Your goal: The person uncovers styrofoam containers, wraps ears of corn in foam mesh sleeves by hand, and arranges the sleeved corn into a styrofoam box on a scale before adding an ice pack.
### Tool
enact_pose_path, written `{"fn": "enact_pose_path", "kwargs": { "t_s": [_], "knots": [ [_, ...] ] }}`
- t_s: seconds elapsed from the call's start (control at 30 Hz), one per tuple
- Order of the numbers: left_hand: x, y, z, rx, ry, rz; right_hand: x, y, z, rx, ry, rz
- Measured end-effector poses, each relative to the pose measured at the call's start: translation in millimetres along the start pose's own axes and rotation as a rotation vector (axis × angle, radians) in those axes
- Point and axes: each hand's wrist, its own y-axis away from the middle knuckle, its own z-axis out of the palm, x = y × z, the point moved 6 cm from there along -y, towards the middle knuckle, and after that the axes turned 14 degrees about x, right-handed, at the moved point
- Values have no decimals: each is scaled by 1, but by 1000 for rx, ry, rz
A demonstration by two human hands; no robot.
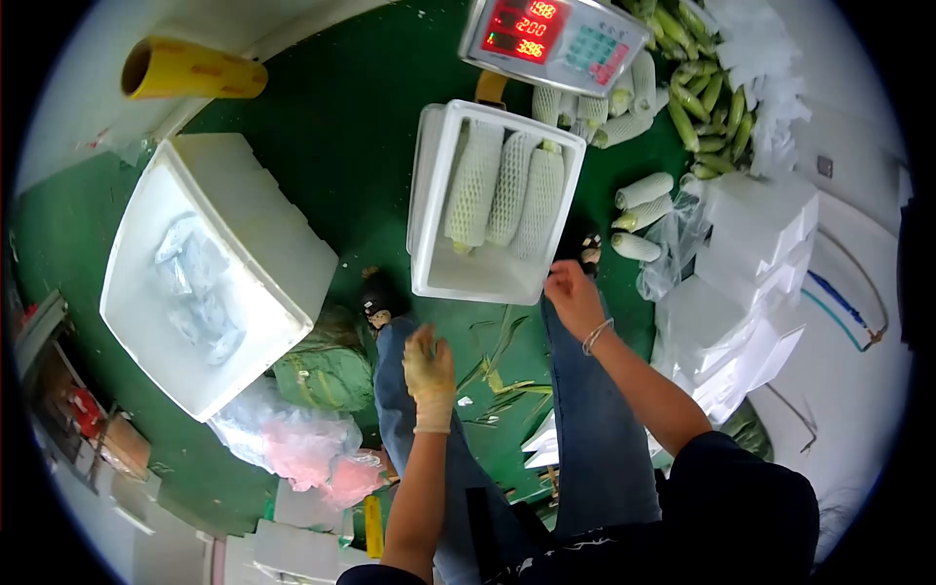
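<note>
Three ears of corn (pixel 476 185) in white foam netting lie side by side in a white foam box (pixel 478 283), with the box's near end bare. The box rests by a digital scale (pixel 556 44) with lit red figures. My right hand (pixel 577 304), bare with a bracelet at the wrist, is beside the box's near right corner, fingers loosely bent and nothing visible in them; whether it touches the rim I cannot tell. Below the box's left side, over my leg, is my left hand (pixel 429 375) in a thin glove, its fingers partly bent and apart, holding nothing visible.
At left stands a large foam box (pixel 263 244) with crumpled clear plastic inside. A yellow roll (pixel 195 70) lies at the back left. Netted corn (pixel 643 200) and a green corn pile (pixel 717 112) lie at right, near stacked white foam sheets (pixel 731 312). Loose husks (pixel 502 375) litter the floor.
</note>
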Motion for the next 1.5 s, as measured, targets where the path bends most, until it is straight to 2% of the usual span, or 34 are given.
{"fn": "enact_pose_path", "kwargs": {
  "t_s": [0.07, 0.1, 0.13, 0.17, 0.23, 0.3, 0.33, 0.4, 0.43, 0.47, 0.53, 0.57, 0.63, 0.7, 0.77, 0.8, 0.83, 0.87, 0.9, 0.97, 1.0, 1.03, 1.07, 1.13, 1.17, 1.2, 1.23, 1.27, 1.3, 1.33, 1.37, 1.4, 1.47, 1.5],
  "knots": [
    [60, -25, 39, -25, -55, 255, 28, -15, 10, -33, -157, 146],
    [73, -31, 67, -27, 73, 180, 41, -17, 18, -62, -293, 261],
    [92, -36, 95, -54, 56, 232, 47, -12, 20, -130, -342, 423],
    [115, -36, 121, -129, 34, 292, 51, -7, 9, -126, -370, 452],
    [105, -29, 171, -201, -33, 219, 61, 11, -6, -226, -597, 571],
    [106, -25, 207, -115, -966, 505, 94, 13, -34, -204, -611, 606],
    [99, -29, 219, -138, -1046, 375, 114, 9, -49, -215, -583, 639],
    [26, -42, 231, -75, -855, 719, 160, -5, -81, -143, -642, 667],
    [12, -59, 231, -112, -975, 874, 187, -21, -98, -95, -640, 651],
    [3, -68, 230, -219, -765, 678, 213, -42, -113, -63, -635, 642],
    [-16, -84, 223, -323, -319, 255, 278, -94, -149, 109, -133, 398],
    [40, -79, 221, -279, -733, 309, 302, -115, -167, 244, 49, 385],
    [32, -89, 215, -408, -398, -101, 342, -154, -190, 434, 275, 366],
    [96, -63, 222, -485, -256, -286, 368, -176, -202, 466, 303, 478],
    [91, -73, 211, -545, -174, -314, 397, -185, -200, 422, 383, 664],
    [90, -77, 205, -563, -245, -224, 401, -180, -195, 414, 381, 673],
    [87, -80, 203, -573, -308, -132, 393, -180, -192, 356, 707, 491],
    [95, -74, 211, -555, -195, -312, 390, -186, -183, 296, 1018, 288],
    [94, -76, 210, -547, -195, -306, 402, -192, -177, 297, 1010, 282],
    [88, -82, 195, -475, -156, -296, 413, -211, -152, 219, 1239, -213],
    [97, -75, 201, -512, 15, -473, 409, -225, -152, 102, 1181, -256],
    [81, -81, 182, -484, -2, -475, 415, -233, -153, -130, 1126, -101],
    [64, -95, 159, -491, -174, -195, 424, -233, -153, -71, 984, -177],
    [30, -100, 107, -481, -338, 355, 394, -208, -163, 15, 767, -111],
    [31, -98, 102, -444, -284, 383, 366, -191, -163, 14, 658, -10],
    [33, -96, 98, -409, -231, 412, 297, -174, -168, -55, 389, 139],
    [48, -90, 120, -417, -52, 150, 238, -156, -165, -53, 260, 189],
    [62, -83, 142, -376, 137, -107, 185, -135, -165, -52, 93, 6],
    [74, -77, 160, -396, 389, -411, 109, -121, -164, -121, -51, -65],
    [76, -76, 160, -390, 408, -412, 71, -106, -154, -209, -224, 52],
    [76, -75, 162, -404, 504, -496, 25, -100, -137, -210, -303, -147],
    [75, -75, 162, -419, 603, -573, 2, -95, -108, -280, -497, 41],
    [63, -83, 160, -411, 652, -590, -42, -116, -48, -259, -270, -102],
    [59, -86, 157, -410, 675, -609, -49, -122, -13, -263, 42, -23]
  ]
}}
